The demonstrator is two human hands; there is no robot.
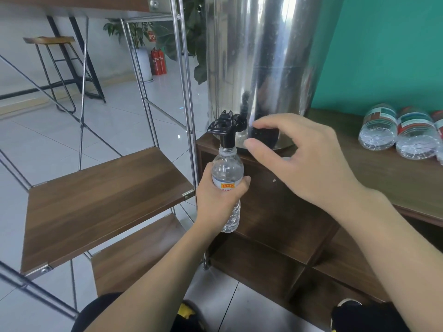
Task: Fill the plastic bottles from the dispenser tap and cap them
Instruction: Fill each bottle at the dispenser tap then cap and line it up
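A clear plastic bottle [227,172] with a white and orange label stands upright, uncapped, with its mouth right under the black tap [224,129] of the steel dispenser [259,68]. My left hand [217,200] grips the bottle around its middle. My right hand [302,161] hovers just right of the tap, fingers loosely curved and holding nothing, not touching the tap. Whether water runs cannot be told.
Three clear bottles [398,133] lie on their sides on the dark wood cabinet top [383,178] at the right. A metal-framed shelf with wooden boards [103,200] stands close on the left. A teal wall is behind; a stool and fire extinguishers stand far back.
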